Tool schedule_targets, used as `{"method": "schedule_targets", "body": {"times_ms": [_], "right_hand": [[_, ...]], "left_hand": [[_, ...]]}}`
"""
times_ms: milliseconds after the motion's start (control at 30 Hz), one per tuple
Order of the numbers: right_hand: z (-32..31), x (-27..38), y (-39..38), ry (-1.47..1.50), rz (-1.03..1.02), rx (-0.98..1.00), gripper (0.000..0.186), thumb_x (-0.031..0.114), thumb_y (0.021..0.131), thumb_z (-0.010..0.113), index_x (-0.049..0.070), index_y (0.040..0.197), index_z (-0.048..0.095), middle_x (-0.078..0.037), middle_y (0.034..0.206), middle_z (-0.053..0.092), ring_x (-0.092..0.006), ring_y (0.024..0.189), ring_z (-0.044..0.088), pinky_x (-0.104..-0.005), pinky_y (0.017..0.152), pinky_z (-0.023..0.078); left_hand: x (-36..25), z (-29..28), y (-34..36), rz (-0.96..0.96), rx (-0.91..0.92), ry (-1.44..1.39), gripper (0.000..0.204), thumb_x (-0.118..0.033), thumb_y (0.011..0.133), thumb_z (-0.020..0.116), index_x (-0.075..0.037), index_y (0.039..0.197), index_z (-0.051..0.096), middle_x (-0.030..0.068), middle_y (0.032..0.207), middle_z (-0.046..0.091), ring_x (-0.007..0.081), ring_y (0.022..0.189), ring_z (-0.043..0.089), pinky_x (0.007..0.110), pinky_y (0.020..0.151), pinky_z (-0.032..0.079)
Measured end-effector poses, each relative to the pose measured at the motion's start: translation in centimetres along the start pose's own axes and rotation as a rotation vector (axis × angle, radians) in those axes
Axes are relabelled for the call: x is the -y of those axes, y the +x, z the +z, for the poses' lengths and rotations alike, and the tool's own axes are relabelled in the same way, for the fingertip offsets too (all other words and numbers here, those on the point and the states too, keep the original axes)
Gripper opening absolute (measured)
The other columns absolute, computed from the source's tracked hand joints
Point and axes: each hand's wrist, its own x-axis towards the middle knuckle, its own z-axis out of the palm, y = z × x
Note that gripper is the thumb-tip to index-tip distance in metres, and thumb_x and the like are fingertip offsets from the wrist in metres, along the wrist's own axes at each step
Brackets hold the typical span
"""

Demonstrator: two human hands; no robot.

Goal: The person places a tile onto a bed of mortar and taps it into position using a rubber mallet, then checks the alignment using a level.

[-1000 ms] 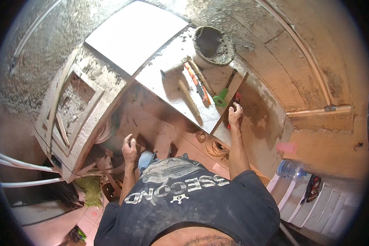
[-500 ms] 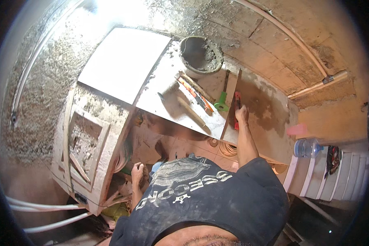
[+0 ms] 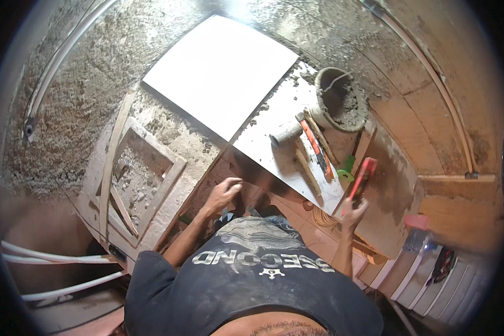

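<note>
My right hand (image 3: 355, 213) is closed around a red spirit level (image 3: 365, 178), which it holds up near the right end of the worktop. My left hand (image 3: 224, 194) hangs in front of the counter edge, fingers loosely bent and apart, with nothing visible in it. Between the hands, a mallet (image 3: 286, 133) with a grey head and wooden handle rests on a white marbled tile (image 3: 263, 126). Beside it lie an orange and black tool (image 3: 315, 147) and a wooden stick (image 3: 321, 138). A green-handled tool (image 3: 346, 168) sits close to the level.
A large white tile (image 3: 221, 73) covers the counter's back corner. A bucket of mortar (image 3: 341, 101) stands behind the tools. At left, a framed opening (image 3: 143, 168) holds rubble and wood strips. Stacked tiles (image 3: 431, 280) and a water bottle (image 3: 417, 241) are at right.
My right hand has drawn back toward me, lifting the level off the worktop's right side. My left hand has risen forward toward the counter edge. The view has shifted left.
</note>
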Motion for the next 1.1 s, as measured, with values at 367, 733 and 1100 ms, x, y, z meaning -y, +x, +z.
{"method": "schedule_targets", "body": {"times_ms": [367, 733, 1100], "right_hand": [[13.3, 21.3, -4.4, 0.219, -0.409, 0.725, 0.048, 0.012, 0.074, 0.075, -0.001, 0.111, 0.047, -0.017, 0.093, 0.060, -0.0278, 0.083, 0.063, -0.0367, 0.074, 0.050], [17.2, 22.8, -2.0, 0.371, -0.245, 0.906, 0.050, 0.018, 0.082, 0.066, -0.006, 0.123, 0.050, -0.020, 0.116, 0.055, -0.0243, 0.099, 0.061, -0.0335, 0.081, 0.054], [12.3, 9.3, -1.6, 0.198, 0.332, 0.388, 0.035, 0.014, 0.089, 0.058, -0.005, 0.118, 0.054, -0.011, 0.104, 0.063, -0.0162, 0.092, 0.061, -0.0272, 0.081, 0.049]], "left_hand": [[-9.5, 5.5, 4.3, 0.219, 0.035, -0.697, 0.041, -0.020, 0.092, 0.059, -0.001, 0.126, 0.046, 0.0092, 0.112, 0.058, 0.0143, 0.097, 0.057, 0.027, 0.081, 0.049], [-10.0, -0.3, 8.7, 0.194, -0.037, -0.812, 0.040, -0.014, 0.093, 0.055, -0.001, 0.129, 0.043, 0.0099, 0.113, 0.059, 0.0170, 0.099, 0.060, 0.031, 0.080, 0.054], [-11.7, -9.2, 21.3, 0.097, -0.008, -0.575, 0.056, -0.021, 0.088, 0.063, 0.000, 0.134, 0.040, 0.0089, 0.108, 0.061, 0.0150, 0.093, 0.059, 0.029, 0.074, 0.048]]}}
